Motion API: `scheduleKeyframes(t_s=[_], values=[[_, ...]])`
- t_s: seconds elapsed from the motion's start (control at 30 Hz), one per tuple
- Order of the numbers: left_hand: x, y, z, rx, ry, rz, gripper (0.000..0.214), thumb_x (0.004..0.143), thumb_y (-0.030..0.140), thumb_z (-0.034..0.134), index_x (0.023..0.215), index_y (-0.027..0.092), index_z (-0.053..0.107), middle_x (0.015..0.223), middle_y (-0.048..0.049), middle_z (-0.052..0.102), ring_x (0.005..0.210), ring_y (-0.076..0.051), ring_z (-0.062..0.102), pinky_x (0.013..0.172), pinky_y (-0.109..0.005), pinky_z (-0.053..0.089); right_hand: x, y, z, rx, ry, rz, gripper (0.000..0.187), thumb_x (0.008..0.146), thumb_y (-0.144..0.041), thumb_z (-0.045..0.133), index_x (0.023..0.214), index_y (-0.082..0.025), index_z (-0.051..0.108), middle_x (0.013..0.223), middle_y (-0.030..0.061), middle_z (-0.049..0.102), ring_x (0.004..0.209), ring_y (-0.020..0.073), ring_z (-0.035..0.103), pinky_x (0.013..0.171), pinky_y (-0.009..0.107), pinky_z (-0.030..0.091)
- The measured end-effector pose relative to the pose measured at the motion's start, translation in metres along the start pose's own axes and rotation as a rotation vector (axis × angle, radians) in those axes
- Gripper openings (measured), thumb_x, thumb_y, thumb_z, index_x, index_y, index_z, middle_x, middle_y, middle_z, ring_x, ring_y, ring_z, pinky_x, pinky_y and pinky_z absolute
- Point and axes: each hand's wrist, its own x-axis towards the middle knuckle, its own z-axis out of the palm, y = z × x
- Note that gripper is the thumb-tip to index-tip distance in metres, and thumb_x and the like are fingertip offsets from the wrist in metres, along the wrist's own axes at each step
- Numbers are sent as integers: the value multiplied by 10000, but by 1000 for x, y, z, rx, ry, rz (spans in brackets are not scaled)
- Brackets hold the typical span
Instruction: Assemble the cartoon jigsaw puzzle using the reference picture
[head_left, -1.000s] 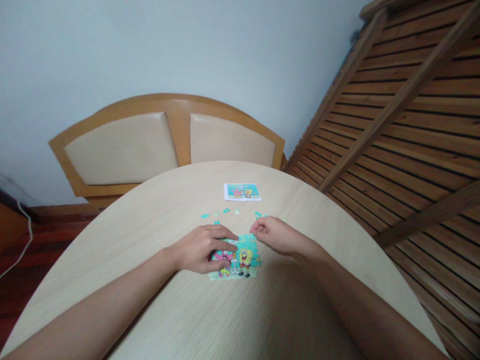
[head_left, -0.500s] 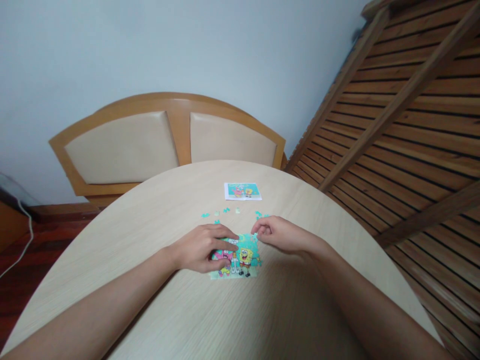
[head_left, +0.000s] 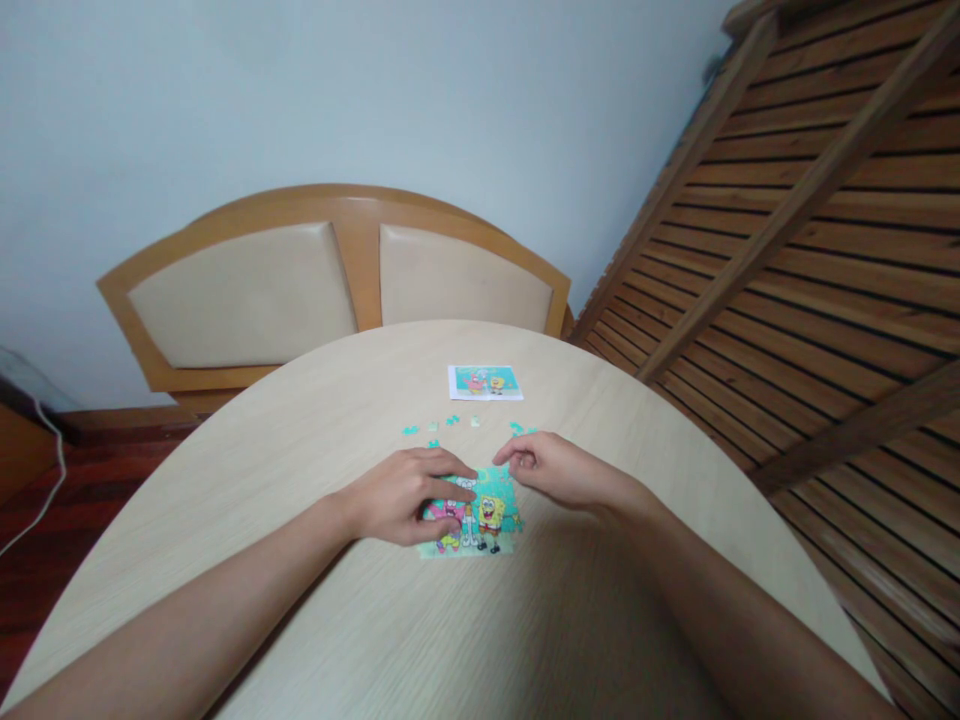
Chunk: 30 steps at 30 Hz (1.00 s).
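Head view: pin the jigsaw puzzle (head_left: pixel 491 518) under your flat left hand (head_left: pixel 401 495) and bring your pinched right hand (head_left: pixel 562 470), contents unclear, down squarely.

Left hand (head_left: pixel 401 497) hides the left part of the puzzle (head_left: pixel 493 515) from us. Right hand (head_left: pixel 562 470) fingers curl under; we can't tell if they pinch anything. Loose pieces (head_left: pixel 451 421) too small for us to read.
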Motion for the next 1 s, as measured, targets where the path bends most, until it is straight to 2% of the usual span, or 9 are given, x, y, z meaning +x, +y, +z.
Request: scheduleKeyframes(t_s=[0.13,0.37,0.5,0.73,1.0], values=[[0,0,0,1,-2,3,339,944,401,577,1220,235,683,1264,-111,664,1132,-259,644,978,-419,530,0,4,1,2,-16,-9,276,824,-121,534,1001,-129,746,818,51,711,731,161,611,661,241,433],[-1,-1,0,4,-2,-4,343,934,394,592,1227,238,680,1269,-105,661,1131,-256,644,986,-416,525,-1,-2,0,-22,-47,-92,207,883,-177,567,987,-158,745,922,57,740,832,174,643,762,266,467],[-1,-1,1,4,2,3,338,937,397,587,1218,236,684,1262,-104,665,1132,-255,644,982,-412,527,-1,2,-1,-11,-23,-86,225,917,-202,547,1053,-144,716,931,67,736,832,175,654,750,269,482],[0,0,0,8,-8,-4,335,937,388,583,1211,225,686,1267,-106,663,1134,-256,642,979,-415,527,0,6,-1,-69,18,-148,243,923,-157,512,992,-162,745,1018,68,755,942,188,681,848,284,484],[0,0,0,-4,-5,-3,340,939,393,581,1221,233,683,1268,-108,662,1126,-259,646,973,-418,531,0,0,0,-24,6,-126,230,913,-175,547,1022,-152,749,989,65,763,881,177,691,787,267,500]])
